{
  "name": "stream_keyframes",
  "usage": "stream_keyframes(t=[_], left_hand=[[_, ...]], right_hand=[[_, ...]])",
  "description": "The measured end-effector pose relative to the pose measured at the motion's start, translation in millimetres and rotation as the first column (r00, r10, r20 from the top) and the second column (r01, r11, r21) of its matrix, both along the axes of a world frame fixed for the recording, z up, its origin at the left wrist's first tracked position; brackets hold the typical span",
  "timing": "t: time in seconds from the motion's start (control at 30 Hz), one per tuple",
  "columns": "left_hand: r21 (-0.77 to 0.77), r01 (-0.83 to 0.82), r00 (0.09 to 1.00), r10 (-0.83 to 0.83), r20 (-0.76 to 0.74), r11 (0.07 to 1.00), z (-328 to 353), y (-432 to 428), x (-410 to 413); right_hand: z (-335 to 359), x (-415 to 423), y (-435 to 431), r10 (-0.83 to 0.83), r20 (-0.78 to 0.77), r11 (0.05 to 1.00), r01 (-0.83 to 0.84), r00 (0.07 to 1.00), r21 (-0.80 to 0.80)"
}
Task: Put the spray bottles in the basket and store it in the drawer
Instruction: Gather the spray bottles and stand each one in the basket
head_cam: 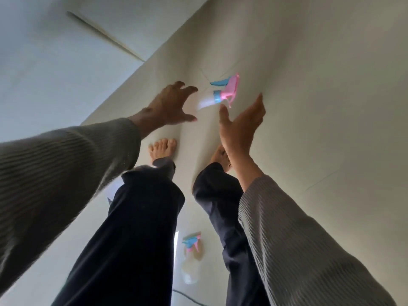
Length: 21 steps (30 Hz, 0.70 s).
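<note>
Head view: I see pale floor [309, 107], my bare feet [163, 149] and dark trousers [136, 228]. One bottle [217, 94] lies ahead of both hands; a second bottle [191, 259] lies between my legs. Left hand [170, 107] spread wide, empty, near the first bottle. Right hand [241, 124] flat, empty.

Head camera, looking steeply down, floor [309, 107] near.

Glossy plastic spray bottle [217, 96], ribbed knit sleeve [66, 162], smooth matt floor [309, 85]
</note>
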State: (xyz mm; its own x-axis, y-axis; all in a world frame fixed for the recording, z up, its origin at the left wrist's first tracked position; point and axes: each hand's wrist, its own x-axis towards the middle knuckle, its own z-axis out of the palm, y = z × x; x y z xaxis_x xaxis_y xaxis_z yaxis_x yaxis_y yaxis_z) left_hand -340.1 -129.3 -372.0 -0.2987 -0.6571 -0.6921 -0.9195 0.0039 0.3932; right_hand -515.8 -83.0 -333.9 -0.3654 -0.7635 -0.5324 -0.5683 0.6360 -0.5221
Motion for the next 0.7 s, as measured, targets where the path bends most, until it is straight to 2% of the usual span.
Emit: stream_keyframes(t=[0.07,0.13,0.27,0.37,0.47,0.6,0.7], left_hand=[[0.054,-0.131,0.984,0.136,-0.114,0.99,43,16,9],[0.094,-0.254,0.944,0.268,-0.193,0.963,90,34,18],[0.13,-0.449,0.835,0.466,-0.291,0.884,183,74,45],[0.105,-0.557,0.75,0.554,-0.362,0.824,244,100,70],[0.079,-0.651,0.666,0.619,-0.416,0.755,292,125,99],[0.004,-0.726,0.609,0.646,-0.46,0.687,331,157,144],[-0.116,-0.797,0.557,0.647,-0.521,0.593,350,175,185]], right_hand=[[39,15,-1,-0.149,0.195,0.989,0.15,0.969,0.009],[82,29,-1,-0.174,0.326,0.985,0.165,0.929,0.054],[172,60,10,-0.029,0.406,0.999,0.037,0.914,-0.012],[234,90,18,0.086,0.435,0.995,-0.054,0.896,-0.085],[283,121,25,0.208,0.499,0.978,-0.172,0.841,-0.118],[329,170,28,0.422,0.518,0.906,-0.371,0.744,-0.205],[350,220,31,0.564,0.506,0.825,-0.463,0.652,-0.324]])
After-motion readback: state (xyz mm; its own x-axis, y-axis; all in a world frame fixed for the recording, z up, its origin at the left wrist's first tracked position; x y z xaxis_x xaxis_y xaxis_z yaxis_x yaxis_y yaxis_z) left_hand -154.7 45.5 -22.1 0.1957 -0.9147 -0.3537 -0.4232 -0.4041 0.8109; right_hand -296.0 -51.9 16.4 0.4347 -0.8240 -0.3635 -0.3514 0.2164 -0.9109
